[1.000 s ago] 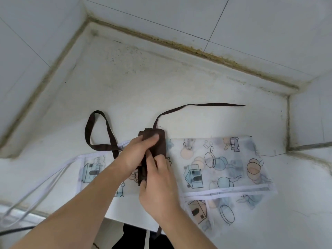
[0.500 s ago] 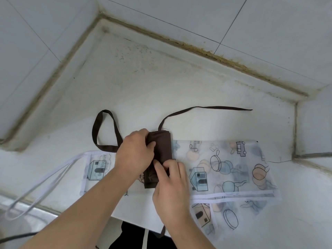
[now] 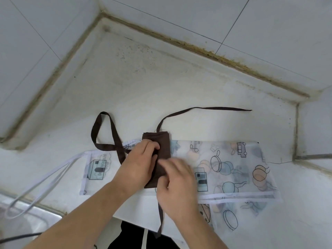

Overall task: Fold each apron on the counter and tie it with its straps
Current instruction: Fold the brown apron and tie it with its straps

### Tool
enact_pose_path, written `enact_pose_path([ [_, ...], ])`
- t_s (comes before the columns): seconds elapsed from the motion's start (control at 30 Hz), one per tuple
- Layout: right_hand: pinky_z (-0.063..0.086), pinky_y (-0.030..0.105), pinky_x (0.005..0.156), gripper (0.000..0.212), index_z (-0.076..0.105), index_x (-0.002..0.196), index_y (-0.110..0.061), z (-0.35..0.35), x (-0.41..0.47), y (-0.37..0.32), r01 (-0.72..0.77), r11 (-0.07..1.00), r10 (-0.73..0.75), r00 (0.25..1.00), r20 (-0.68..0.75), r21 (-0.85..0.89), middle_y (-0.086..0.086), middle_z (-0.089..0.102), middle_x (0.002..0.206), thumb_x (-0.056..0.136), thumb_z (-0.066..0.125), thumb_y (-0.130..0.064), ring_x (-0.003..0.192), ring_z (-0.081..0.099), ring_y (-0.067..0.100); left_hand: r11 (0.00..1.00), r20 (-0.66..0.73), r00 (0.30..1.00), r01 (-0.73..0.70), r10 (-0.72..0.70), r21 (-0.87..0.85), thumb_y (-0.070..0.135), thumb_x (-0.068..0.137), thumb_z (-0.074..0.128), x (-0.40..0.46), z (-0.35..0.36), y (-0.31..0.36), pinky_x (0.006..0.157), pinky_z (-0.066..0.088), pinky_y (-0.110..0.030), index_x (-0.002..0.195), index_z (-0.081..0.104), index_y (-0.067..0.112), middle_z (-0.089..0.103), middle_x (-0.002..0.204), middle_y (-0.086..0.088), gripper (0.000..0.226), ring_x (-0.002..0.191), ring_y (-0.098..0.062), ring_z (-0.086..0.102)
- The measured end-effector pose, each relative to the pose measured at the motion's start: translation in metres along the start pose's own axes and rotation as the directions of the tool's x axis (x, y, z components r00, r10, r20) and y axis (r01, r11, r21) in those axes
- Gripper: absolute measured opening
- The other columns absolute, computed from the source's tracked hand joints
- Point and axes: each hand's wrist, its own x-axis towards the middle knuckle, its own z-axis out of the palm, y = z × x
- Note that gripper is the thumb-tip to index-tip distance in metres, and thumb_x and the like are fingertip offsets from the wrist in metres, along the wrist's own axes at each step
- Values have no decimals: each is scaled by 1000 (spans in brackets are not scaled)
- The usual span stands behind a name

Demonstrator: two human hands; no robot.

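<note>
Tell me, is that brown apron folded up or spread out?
Folded: the brown apron is a narrow bundle under both hands, its straps loose, untied.

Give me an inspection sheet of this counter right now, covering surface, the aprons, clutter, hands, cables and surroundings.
Surface: white counter, stained and speckled toward the back corner.
Job's things: brown apron folded into a narrow bundle, not yet tied; one brown strap trails right, a looped strap lies left, another hangs off the front edge. It sits on the printed apron, spread flat, white ties trailing left.
Clutter: nothing seen.
Hands: left hand and right hand both on the brown bundle; right is blurred.
Cables: dark cord at bottom left.
Surroundings: tiled walls, grimy seams.
</note>
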Motion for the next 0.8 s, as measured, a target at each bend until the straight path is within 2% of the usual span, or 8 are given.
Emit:
enact_pose_path([
  [0.13, 41, 32, 112, 51, 47, 150, -25, 2, 13, 12, 75, 988, -51, 983, 177, -133, -10, 49, 142, 99, 47, -25, 130, 46, 14, 937, 49, 998, -44, 28, 347, 37, 104, 40, -21, 9, 3, 110, 35, -39, 148, 49, 12, 50, 145, -5, 52, 126, -25, 51],
  [0.27, 35, 36, 117, 63, 25, 163, -26, 6, 10, 25, 144, 955, -46, 937, 348, -260, -10, 32, 157, 104, 47, -29, 141, 34, 14, 903, 136, 990, -78, 23, 421, 47, 109, 29, -38, 6, 4, 124, 28, -49, 164, 28, 16, 40, 157, -4, 63, 143, -25, 42],
  [0.4, 48, 33, 106, 54, 43, 145, -20, -2, 33, 12, -289, 953, 247, 917, 312, 94, -5, 42, 140, 96, 65, -19, 125, 52, 16, 916, 125, 992, -29, -23, 399, 46, 109, 27, -42, 6, 12, 125, 27, -51, 164, 28, 16, 40, 158, -2, 63, 145, -24, 41],
  [0.47, 49, 37, 101, 42, 50, 133, -15, 0, 48, 7, -414, 907, 371, 874, 313, 81, 1, 52, 128, 96, 68, -26, 117, 58, 22, 949, 83, 996, -9, -19, 315, 42, 108, 37, -42, 8, 14, 125, 27, -50, 161, 35, 15, 41, 156, -1, 59, 144, -23, 43],
  [0.6, 45, 35, 82, 32, 55, 117, -9, -7, 69, -8, -338, 918, 395, 823, 408, -208, 11, 64, 117, 101, 58, -36, 111, 63, 32, 996, -73, 994, 87, -85, 21, 21, 93, 70, -44, 1, 22, 119, 37, -43, 141, 54, 14, 48, 144, 2, 51, 133, -19, 48],
  [0.7, 47, 34, 73, 19, 50, 113, -15, -27, 77, -12, -379, 924, 364, 820, 442, -58, 6, 66, 104, 103, 54, -31, 94, 66, 28, 959, -197, 940, 262, -279, -109, 26, 89, 74, -50, -20, 47, 94, 47, -34, 104, 62, 20, 58, 109, 8, 20, 102, -16, 56],
  [0.73, 50, 35, 72, 15, 50, 111, -18, -36, 77, -12, -399, 917, 353, 828, 437, 17, 2, 65, 100, 103, 54, -30, 88, 66, 22, 910, -182, 895, 384, -408, -154, 36, 92, 71, -51, -26, 54, 83, 50, -34, 88, 61, 21, 61, 92, 10, 18, 89, -16, 58],
  [0.8, 58, 37, 75, 9, 52, 105, -23, -52, 74, -12, -441, 883, 351, 849, 396, 161, -3, 68, 95, 101, 57, -28, 83, 67, 15, 652, 99, 696, 705, -711, -278, 60, 92, 65, -45, -43, 68, 75, 58, -40, 69, 65, 17, 68, 68, 7, 49, 72, -20, 66],
])
